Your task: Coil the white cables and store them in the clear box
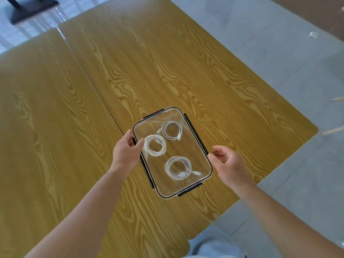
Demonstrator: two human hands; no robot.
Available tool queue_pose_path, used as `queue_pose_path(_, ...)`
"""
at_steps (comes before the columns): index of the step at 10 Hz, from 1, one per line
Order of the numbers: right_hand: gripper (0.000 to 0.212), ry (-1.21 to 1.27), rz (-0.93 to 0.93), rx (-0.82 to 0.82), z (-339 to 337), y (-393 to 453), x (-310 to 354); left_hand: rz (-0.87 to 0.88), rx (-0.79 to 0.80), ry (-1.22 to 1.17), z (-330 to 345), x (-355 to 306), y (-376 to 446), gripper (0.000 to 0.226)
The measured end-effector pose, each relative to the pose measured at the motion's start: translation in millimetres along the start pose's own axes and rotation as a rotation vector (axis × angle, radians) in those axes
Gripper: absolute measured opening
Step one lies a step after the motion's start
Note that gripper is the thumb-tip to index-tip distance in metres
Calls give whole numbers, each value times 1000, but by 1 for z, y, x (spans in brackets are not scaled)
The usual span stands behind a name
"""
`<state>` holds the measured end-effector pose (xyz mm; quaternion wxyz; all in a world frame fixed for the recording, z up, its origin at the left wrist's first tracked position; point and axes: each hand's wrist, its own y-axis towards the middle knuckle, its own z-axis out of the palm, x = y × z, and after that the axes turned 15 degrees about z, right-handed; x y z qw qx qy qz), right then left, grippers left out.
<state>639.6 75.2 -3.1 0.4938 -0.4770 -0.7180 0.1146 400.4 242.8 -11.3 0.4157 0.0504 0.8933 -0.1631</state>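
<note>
Nearest the camera, two bare forearms reach out over the bench [167, 62], a glossy yellow-brown wood-grain laminate made of two panels meeting at a seam. The left hand [125, 151] rests against the left rim of the clear box [193, 146], thumb and fingers [128, 134] loosely curved about the edge. The right hand [228, 165] hovers just beside the right rim, fingers relaxed and slightly curled, pinching nothing.

The box is a rounded rectangle of transparent plastic with a dark seal and black clips; the lid appears fitted. Three white cables [177, 167] lie inside, each a neat round coil, apart from one another.

Judgement: coiling and stowing look complete. What remains, if anything, is pressing the clips home, which calls for firm thumb pressure along each side.

Beyond lies grey tiled floor [279, 43].
</note>
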Motion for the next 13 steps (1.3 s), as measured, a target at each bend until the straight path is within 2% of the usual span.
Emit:
queue_pose_path(1, 44, -56, -39, 56, 4, 12, 13, -18, -59, -32, 4, -1, -25, 62)
queue_pose_path(2, 45, -60, -49, 85, 6, 20, 21, -50, -97, -51, 9, -2, -42, 65)
queue_pose_path(4, 43, -162, -89, 54, 10, 28, 32, -149, -162, -135, 18, 0, -61, 36)
queue_pose_path(5, 44, -189, -102, 66, 9, 30, 33, -165, -186, -153, 21, 0, -62, 28)
queue_pose_path(7, 38, -184, -78, 106, 8, 31, 36, -157, -187, -177, 24, 2, -61, 40)
queue_pose_path(10, 37, -161, -65, 120, 8, 28, 38, -193, -216, -284, 25, 2, -62, 38)
queue_pose_path(12, 46, -159, 8, 161, 9, 19, 43, -278, -223, -386, 21, -4, -60, 41)
queue_pose_path(13, 52, -194, -20, 140, 10, 3, 51, -302, -211, -469, 14, -5, -62, 36)
